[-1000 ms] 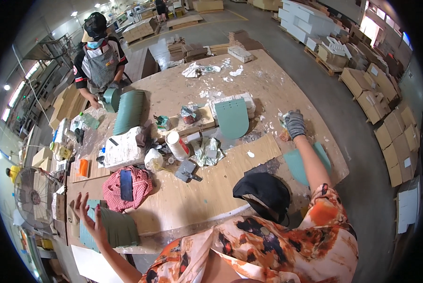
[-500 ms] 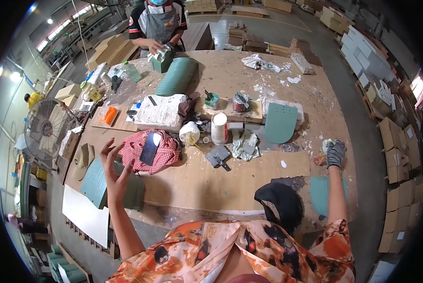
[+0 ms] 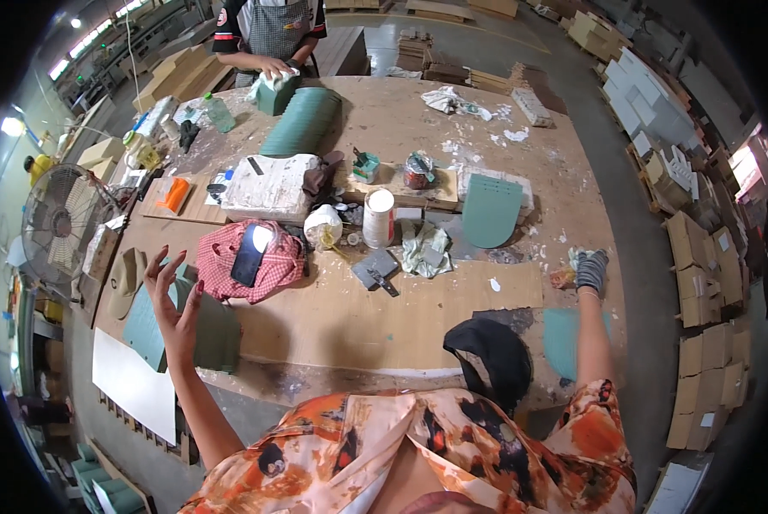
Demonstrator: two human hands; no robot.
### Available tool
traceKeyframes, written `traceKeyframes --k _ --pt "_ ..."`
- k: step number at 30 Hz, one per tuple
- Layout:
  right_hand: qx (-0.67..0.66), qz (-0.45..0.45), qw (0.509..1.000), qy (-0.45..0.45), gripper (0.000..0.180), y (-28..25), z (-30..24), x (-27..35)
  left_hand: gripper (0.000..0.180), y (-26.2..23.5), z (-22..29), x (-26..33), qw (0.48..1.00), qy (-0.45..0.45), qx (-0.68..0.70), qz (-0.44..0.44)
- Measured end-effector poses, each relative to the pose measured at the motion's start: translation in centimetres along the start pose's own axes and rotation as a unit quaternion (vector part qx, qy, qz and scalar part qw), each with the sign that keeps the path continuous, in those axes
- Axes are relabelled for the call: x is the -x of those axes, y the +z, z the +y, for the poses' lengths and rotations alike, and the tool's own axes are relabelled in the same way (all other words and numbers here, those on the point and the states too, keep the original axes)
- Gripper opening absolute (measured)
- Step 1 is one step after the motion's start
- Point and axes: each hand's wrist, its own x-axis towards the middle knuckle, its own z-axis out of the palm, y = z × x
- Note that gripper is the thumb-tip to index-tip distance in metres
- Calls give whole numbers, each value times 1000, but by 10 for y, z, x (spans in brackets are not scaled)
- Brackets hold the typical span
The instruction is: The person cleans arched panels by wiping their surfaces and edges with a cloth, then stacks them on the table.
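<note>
My left hand (image 3: pixel 177 321) is bare and raised, its fingers spread with nothing in them. Beneath and beside it stands a stack of green round-ended panels (image 3: pixel 217 334) at the table's left edge. My right hand (image 3: pixel 590 272) wears a grey glove and is closed around a crumpled whitish rag (image 3: pixel 575 256), far to the right on the table. A small orange-brown bundle (image 3: pixel 562 278) lies against it. Under my right forearm is another green panel (image 3: pixel 561 338). A green panel with small holes along its top (image 3: pixel 493 212) leans on a white block in the middle right.
A phone (image 3: pixel 250 255) lies on a red checked cloth (image 3: pixel 291 257). Mid-table are a white bottle (image 3: pixel 378 221), a grey scraper plate (image 3: pixel 374 271) and a rag (image 3: pixel 427 254). A black cap (image 3: pixel 491 360) sits at the near edge. Across the table a co-worker (image 3: pixel 273 38) handles a green block (image 3: pixel 277 96).
The whole view has shifted, so the table appears further left and up. My left hand stays raised and spread; my right hand stays at the rag. The co-worker's hands have come lower onto the block.
</note>
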Motion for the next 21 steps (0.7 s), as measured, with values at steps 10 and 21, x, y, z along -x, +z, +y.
traceKeyframes --k 10,21 --pt "102 -8 993 -63 51 13 20 9 42 -9 1 6 999 -8 15 36" --pt "-611 -256 749 35 37 -120 -35 31 45 -53 -11 23 994 -17 -26 100"
